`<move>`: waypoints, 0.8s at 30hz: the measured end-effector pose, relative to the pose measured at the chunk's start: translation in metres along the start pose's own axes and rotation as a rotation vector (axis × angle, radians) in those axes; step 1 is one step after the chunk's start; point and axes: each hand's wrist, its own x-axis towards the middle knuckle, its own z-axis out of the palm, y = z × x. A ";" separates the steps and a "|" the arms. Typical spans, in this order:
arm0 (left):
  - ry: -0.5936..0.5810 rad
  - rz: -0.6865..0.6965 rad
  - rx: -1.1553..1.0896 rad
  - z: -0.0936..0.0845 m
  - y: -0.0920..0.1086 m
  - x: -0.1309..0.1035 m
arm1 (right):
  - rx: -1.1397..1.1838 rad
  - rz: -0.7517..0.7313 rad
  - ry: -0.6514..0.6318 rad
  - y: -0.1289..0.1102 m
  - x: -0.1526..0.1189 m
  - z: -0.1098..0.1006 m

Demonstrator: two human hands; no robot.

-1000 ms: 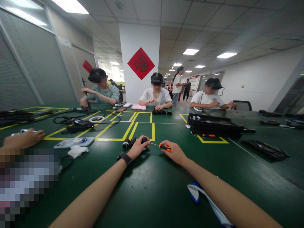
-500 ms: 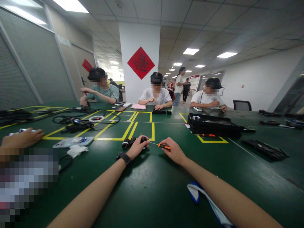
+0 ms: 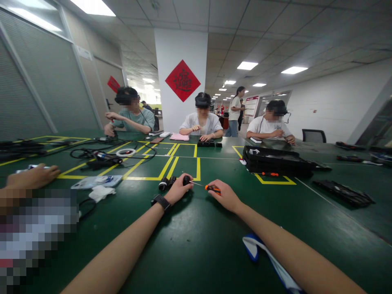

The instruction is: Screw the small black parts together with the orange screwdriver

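My left hand [image 3: 179, 191], with a dark watch on its wrist, is closed around a small black cylindrical part [image 3: 186, 180] just above the table. My right hand [image 3: 225, 195] grips the orange and black handle of a screwdriver [image 3: 212, 189]. Its thin shaft points left, and the tip meets or nearly meets the black part; the exact contact is too small to make out. Beside my left hand, on its far left side, lie more black cylindrical parts [image 3: 165, 184], one with a pale ring. My fingers partly cover them.
Stacked black trays [image 3: 275, 161] stand at the right, an orange screwdriver [image 3: 270, 174] before them. A black circuit-board unit [image 3: 343, 192] lies farther right. Tangled cables [image 3: 98, 157], a phone case [image 3: 92, 181] and a tissue [image 3: 101, 193] lie left. A co-worker's hand [image 3: 36, 175] rests nearby; people sit opposite.
Both hands keep their holds with almost no movement. The black part in my left hand looks slightly turned or tilted. The view has shifted a little.
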 end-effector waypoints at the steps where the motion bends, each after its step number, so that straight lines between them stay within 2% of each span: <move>1: -0.010 0.002 -0.005 0.000 -0.001 0.000 | 0.006 -0.006 0.002 0.000 0.000 0.000; 9: -0.064 -0.001 -0.032 0.001 -0.003 0.001 | -0.030 0.020 -0.037 0.003 0.000 0.004; 16: -0.066 0.000 -0.043 0.002 -0.005 0.001 | -0.041 0.006 0.010 0.002 -0.001 0.003; 24: -0.038 -0.006 -0.032 0.001 -0.004 0.001 | -0.004 0.018 -0.030 0.003 -0.001 0.007</move>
